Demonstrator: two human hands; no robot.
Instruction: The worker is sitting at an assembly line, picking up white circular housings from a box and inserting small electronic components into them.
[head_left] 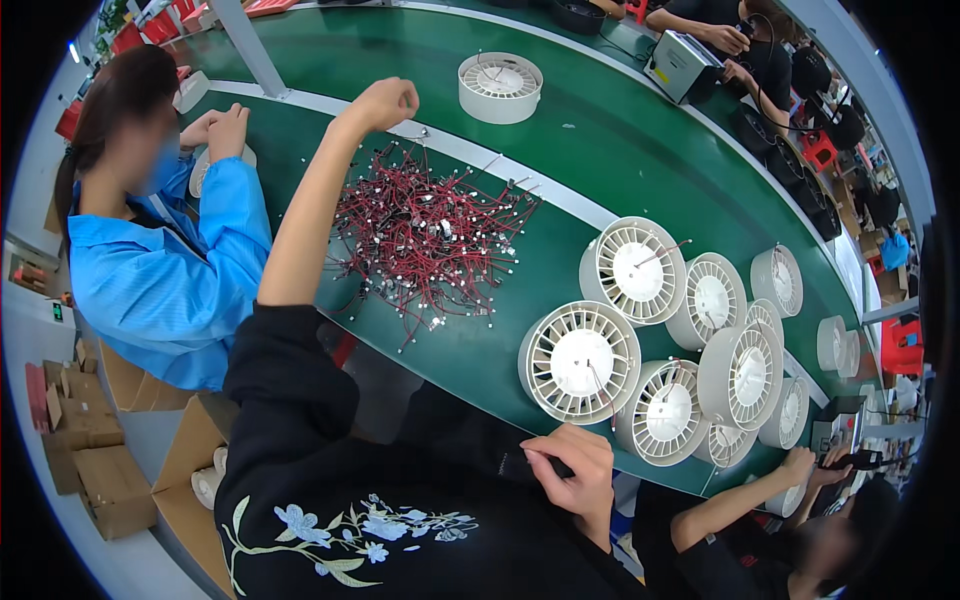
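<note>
Red wire pile (425, 240) heaped on green desk (600, 130); left hand (385, 102) fisted above its far edge, pinching 1 thin wire. Right hand (570, 470) curled shut at desk's near edge, just beside white fan housing (580, 362).

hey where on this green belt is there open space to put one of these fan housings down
Bare belt lies between the lone white housing and the housing cluster, right of the red wire pile. A smaller patch sits between that pile and the nearest housing. The cluster itself is packed.
</note>
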